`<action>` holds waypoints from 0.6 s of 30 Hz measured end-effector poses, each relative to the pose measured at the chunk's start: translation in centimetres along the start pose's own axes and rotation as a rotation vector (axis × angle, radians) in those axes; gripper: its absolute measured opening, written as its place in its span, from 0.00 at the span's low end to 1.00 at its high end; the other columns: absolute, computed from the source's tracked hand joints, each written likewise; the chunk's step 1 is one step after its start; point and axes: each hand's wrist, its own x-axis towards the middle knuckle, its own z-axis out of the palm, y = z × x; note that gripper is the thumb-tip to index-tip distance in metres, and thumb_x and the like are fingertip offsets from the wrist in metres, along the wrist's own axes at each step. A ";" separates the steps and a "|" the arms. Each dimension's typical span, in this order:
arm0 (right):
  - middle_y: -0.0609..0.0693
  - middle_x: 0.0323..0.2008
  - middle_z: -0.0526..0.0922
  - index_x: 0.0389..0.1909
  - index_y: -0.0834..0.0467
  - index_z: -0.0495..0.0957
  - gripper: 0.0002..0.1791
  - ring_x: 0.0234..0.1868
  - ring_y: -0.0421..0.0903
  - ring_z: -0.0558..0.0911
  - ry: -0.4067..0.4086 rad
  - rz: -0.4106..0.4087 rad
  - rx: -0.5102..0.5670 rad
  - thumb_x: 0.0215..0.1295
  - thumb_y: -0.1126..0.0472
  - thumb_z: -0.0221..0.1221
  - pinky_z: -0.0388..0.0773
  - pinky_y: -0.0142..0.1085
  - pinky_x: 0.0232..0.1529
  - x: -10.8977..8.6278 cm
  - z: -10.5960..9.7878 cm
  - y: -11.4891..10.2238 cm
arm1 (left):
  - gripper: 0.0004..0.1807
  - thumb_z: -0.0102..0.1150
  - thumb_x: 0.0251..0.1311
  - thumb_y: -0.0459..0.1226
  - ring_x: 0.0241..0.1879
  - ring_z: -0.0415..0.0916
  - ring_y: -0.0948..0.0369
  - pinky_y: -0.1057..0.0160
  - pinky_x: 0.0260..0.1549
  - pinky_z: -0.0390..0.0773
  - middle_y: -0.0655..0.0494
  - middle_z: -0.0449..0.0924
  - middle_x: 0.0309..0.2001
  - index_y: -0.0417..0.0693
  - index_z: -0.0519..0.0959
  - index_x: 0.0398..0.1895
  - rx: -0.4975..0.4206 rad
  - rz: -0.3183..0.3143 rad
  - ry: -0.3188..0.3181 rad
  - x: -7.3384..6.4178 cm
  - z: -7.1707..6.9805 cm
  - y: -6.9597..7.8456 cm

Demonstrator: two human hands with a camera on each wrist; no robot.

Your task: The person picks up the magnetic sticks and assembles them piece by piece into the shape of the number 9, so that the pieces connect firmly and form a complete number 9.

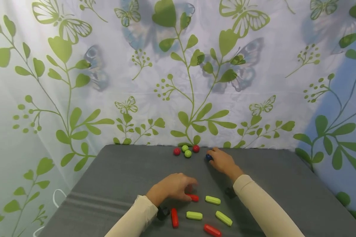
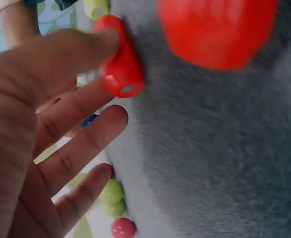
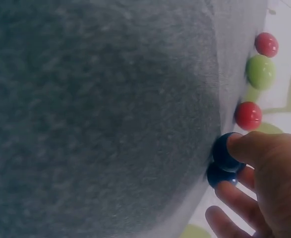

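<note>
My left hand [image 1: 176, 185] pinches a red stick-shaped block [image 2: 123, 64] between thumb and index finger, low over the grey table. Its other fingers [image 2: 86, 144] are spread. At the table's far edge my right hand [image 1: 222, 161] has thumb and index finger on a blue ball [image 3: 227, 152]. A second blue ball [image 3: 220, 176] sits right against it, near the middle finger. In the head view the right hand partly covers the blue balls. Left of that hand lie red balls [image 1: 196, 148] and green balls [image 1: 188, 153] in a loose cluster.
Near the front of the grey table [image 1: 121, 174] lie yellow-green blocks [image 1: 194, 215], another red block [image 1: 174, 218] beside the left wrist, and one [image 1: 212, 230] at the front. A leaf-and-butterfly curtain [image 1: 178, 82] hangs behind the far edge. A white cable [image 1: 55, 197] shows at left.
</note>
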 end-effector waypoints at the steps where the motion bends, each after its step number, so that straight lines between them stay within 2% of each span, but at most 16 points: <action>1: 0.58 0.54 0.76 0.61 0.56 0.77 0.24 0.53 0.57 0.80 0.003 0.003 0.004 0.65 0.62 0.68 0.79 0.55 0.44 0.0 0.0 0.1 | 0.26 0.75 0.54 0.43 0.32 0.76 0.76 0.74 0.33 0.74 0.71 0.81 0.35 0.54 0.81 0.57 -0.002 -0.003 0.004 0.1 0.1 -0.1; 5: 0.55 0.49 0.75 0.55 0.55 0.77 0.20 0.47 0.55 0.81 0.015 0.007 0.015 0.64 0.61 0.69 0.80 0.53 0.38 -0.1 0.1 0.2 | 0.25 0.73 0.54 0.38 0.30 0.74 0.76 0.73 0.32 0.74 0.71 0.79 0.32 0.55 0.79 0.57 -0.023 -0.032 0.028 0.6 0.2 -0.9; 8: 0.52 0.45 0.75 0.50 0.54 0.76 0.17 0.41 0.53 0.80 0.008 0.010 0.030 0.63 0.61 0.70 0.79 0.51 0.34 -0.1 0.1 0.1 | 0.27 0.72 0.54 0.37 0.29 0.72 0.73 0.70 0.31 0.74 0.71 0.77 0.31 0.55 0.77 0.59 -0.012 -0.063 0.034 1.2 0.3 -1.4; 13: 0.47 0.36 0.70 0.38 0.54 0.72 0.13 0.32 0.47 0.74 0.018 -0.002 0.062 0.63 0.63 0.70 0.73 0.45 0.30 -0.2 0.2 -0.2 | 0.28 0.72 0.55 0.39 0.28 0.72 0.71 0.68 0.32 0.74 0.71 0.75 0.30 0.56 0.76 0.60 0.020 -0.106 0.028 2.5 0.7 -2.0; 18: 0.47 0.32 0.65 0.30 0.53 0.67 0.18 0.28 0.46 0.69 0.071 -0.030 0.081 0.60 0.68 0.70 0.68 0.41 0.28 -0.4 0.5 -0.2 | 0.26 0.73 0.55 0.39 0.30 0.74 0.70 0.66 0.33 0.76 0.70 0.77 0.32 0.55 0.76 0.58 0.043 -0.156 0.120 4.0 0.6 -2.9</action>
